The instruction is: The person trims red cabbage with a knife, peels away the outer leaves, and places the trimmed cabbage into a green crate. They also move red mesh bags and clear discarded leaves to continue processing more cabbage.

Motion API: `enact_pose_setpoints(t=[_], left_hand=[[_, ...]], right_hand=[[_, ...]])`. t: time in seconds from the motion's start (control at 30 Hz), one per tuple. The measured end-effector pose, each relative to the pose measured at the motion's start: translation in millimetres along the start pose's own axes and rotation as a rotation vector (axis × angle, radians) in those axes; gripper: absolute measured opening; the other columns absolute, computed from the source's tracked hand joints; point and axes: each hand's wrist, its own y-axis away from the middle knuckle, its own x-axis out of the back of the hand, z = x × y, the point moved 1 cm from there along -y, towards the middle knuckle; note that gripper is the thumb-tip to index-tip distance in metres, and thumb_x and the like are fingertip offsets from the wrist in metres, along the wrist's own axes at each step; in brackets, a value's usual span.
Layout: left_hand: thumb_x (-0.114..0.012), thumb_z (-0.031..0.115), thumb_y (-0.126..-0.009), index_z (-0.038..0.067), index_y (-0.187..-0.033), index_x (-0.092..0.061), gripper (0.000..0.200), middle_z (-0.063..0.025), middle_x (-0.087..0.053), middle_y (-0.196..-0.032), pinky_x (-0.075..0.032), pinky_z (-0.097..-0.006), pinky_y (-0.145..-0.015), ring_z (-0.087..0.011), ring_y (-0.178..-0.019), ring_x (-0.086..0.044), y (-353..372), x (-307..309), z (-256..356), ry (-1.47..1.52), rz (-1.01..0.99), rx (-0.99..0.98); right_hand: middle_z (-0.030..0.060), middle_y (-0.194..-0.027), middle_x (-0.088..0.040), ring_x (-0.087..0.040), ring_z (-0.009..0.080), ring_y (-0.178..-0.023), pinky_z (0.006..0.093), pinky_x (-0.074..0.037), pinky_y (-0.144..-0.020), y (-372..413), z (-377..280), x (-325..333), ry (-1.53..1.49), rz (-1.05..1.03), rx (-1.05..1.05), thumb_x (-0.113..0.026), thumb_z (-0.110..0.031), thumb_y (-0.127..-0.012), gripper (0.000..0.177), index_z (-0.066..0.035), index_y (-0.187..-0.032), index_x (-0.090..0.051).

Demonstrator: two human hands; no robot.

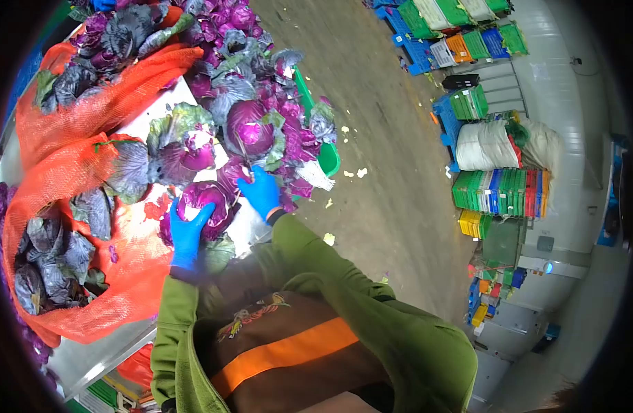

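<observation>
My left hand (187, 234), in a blue glove, grips the near left side of a trimmed red cabbage (207, 198), thumb spread over its top. Just right of it my right hand (262, 195), also blue-gloved, has its fingertips bent around a purple cabbage leaf (232, 173); part of that grip is hidden. Beyond both hands sit another red cabbage with a pale cut centre (251, 131) and a head with loose greenish outer leaves (185, 141). A pale leaf (220, 253) lies below the left hand.
Orange mesh sacks (89, 179) holding dark cabbages (55, 255) cover the metal table (117, 354) on the left. Purple leaves heap along its right edge over a green crate (329, 160). Scraps dot the floor (392, 172); stacked crates (499, 191) line the far wall.
</observation>
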Motion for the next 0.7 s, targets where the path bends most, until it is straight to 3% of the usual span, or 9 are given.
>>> enact_pose_setpoints(t=[0.07, 0.1, 0.17, 0.2, 0.27, 0.3, 0.37, 0.5, 0.7], left_hand=[[-0.087, 0.028, -0.072, -0.006, -0.142, -0.036, 0.094, -0.0175, -0.047, -0.139, -0.036, -0.0365, -0.108, -0.0242, -0.127, -0.046, -8.0, 5.9, -2.8, -0.044, 0.070, -0.067], [-0.087, 0.029, -0.072, -0.006, -0.143, -0.035, 0.094, -0.0176, -0.046, -0.141, -0.034, -0.0367, -0.110, -0.0242, -0.130, -0.044, -3.3, 7.6, 0.8, -0.087, 0.128, -0.106], [-0.085, 0.033, -0.073, -0.003, -0.144, -0.035, 0.094, -0.0209, -0.044, -0.140, -0.032, -0.0399, -0.112, -0.0292, -0.132, -0.041, 7.1, 3.2, 1.5, -0.472, 0.156, -0.328], [-0.086, 0.032, -0.070, -0.001, -0.142, -0.038, 0.093, -0.0213, -0.043, -0.136, -0.034, -0.0428, -0.109, -0.0326, -0.130, -0.041, 4.5, 0.3, 0.4, -0.454, 0.154, -0.347], [-0.088, 0.031, -0.067, 0.002, -0.140, -0.041, 0.092, -0.0216, -0.043, -0.133, -0.036, -0.0456, -0.107, -0.0360, -0.127, -0.042, 7.1, -2.5, -0.9, -0.431, 0.158, -0.351], [-0.088, 0.030, -0.065, 0.003, -0.139, -0.041, 0.092, -0.0215, -0.042, -0.133, -0.036, -0.0456, -0.107, -0.0366, -0.127, -0.042, 8.0, -3.7, 4.3, -0.457, 0.101, -0.390], [-0.089, 0.030, -0.063, 0.005, -0.138, -0.042, 0.092, -0.0214, -0.041, -0.134, -0.036, -0.0456, -0.108, -0.0371, -0.127, -0.042, 10.1, -5.1, 11.9, -0.485, 0.046, -0.433], [-0.090, 0.028, -0.058, 0.008, -0.138, -0.044, 0.094, -0.0203, -0.037, -0.139, -0.036, -0.0452, -0.108, -0.0383, -0.128, -0.040, 16.8, -13.5, 16.1, -0.554, 0.024, -0.424], [-0.087, 0.026, -0.062, 0.008, -0.141, -0.042, 0.092, -0.0206, -0.038, -0.137, -0.035, -0.0446, -0.111, -0.0372, -0.130, -0.040, 17.9, -16.8, 24.5, -0.581, -0.008, -0.412]], right_hand=[[0.0231, -0.096, -0.065, -0.064, 0.0411, -0.089, 0.0449, -0.051, -0.074, -11.0, 12.2, 1.8, -0.012, -0.005, 0.078, -0.074, -0.035, -0.080, 0.042, -0.003, -0.105, -0.061], [0.0227, -0.101, -0.064, -0.063, 0.0402, -0.092, 0.0439, -0.050, -0.077, -7.3, 0.9, 9.1, -0.072, 0.105, 0.126, -0.074, -0.035, -0.081, 0.041, -0.004, -0.105, -0.061], [0.0211, -0.099, -0.063, -0.062, 0.0398, -0.090, 0.0426, -0.050, -0.077, -1.6, -23.0, 25.7, -0.063, 0.265, 0.121, -0.069, -0.030, -0.087, 0.032, -0.005, -0.106, -0.062], [0.0211, -0.099, -0.063, -0.062, 0.0398, -0.090, 0.0426, -0.050, -0.077, 0.6, -37.0, 39.5, -0.051, 0.264, 0.133, -0.069, -0.030, -0.087, 0.032, -0.005, -0.106, -0.062], [0.0188, -0.094, -0.063, -0.062, 0.0386, -0.086, 0.0430, -0.050, -0.074, 22.7, -59.0, 65.2, -0.018, 0.035, 0.337, -0.062, -0.024, -0.092, 0.022, -0.005, -0.104, -0.062], [0.0188, -0.094, -0.063, -0.062, 0.0386, -0.086, 0.0430, -0.050, -0.074, 30.5, -62.7, 74.9, -0.012, 0.025, 0.341, -0.062, -0.024, -0.092, 0.022, -0.005, -0.104, -0.062], [0.0157, -0.092, -0.064, -0.063, 0.0364, -0.085, 0.0438, -0.050, -0.070, 43.4, -66.5, 84.4, 0.190, -0.268, 0.454, -0.056, -0.020, -0.096, 0.016, -0.006, -0.101, -0.063], [0.0122, -0.089, -0.065, -0.064, 0.0330, -0.079, 0.0452, -0.050, -0.064, 53.9, -63.6, 92.0, 0.417, -0.337, 0.531, -0.054, -0.026, -0.096, 0.020, -0.010, -0.097, -0.064], [0.0094, -0.082, -0.063, -0.064, 0.0311, -0.074, 0.0445, -0.050, -0.060, 58.9, -57.2, 86.7, 0.503, -0.237, 0.621, -0.054, -0.022, -0.092, 0.014, -0.012, -0.095, -0.065]])
